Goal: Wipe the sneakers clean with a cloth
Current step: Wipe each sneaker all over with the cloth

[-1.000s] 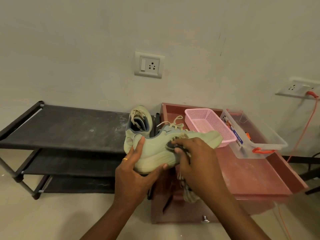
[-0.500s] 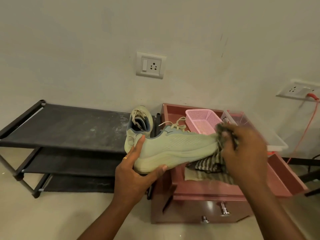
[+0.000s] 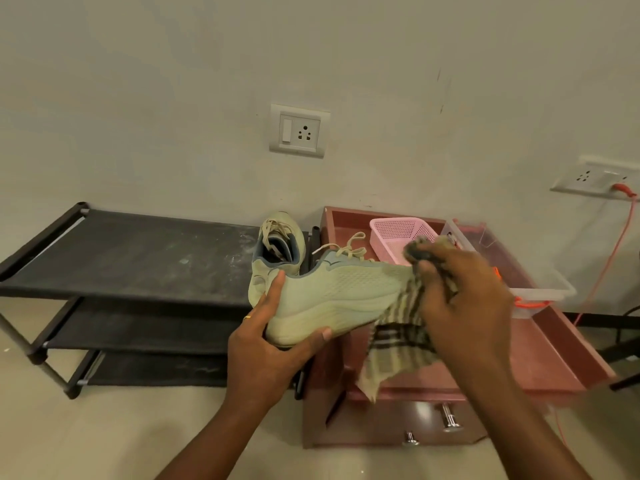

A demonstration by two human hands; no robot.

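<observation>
Crosswise, the sneaker lies at frame centre, its long axis running left to right. The left hand grips its heel at lower centre. The right hand, right of centre, bunches the checked cloth over the toe.

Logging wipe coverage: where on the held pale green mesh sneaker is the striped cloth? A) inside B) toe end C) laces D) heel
B: the right hand bunches the beige-and-brown striped cloth against the toe end of the pale green mesh sneaker; the left hand holds the heel.
</observation>
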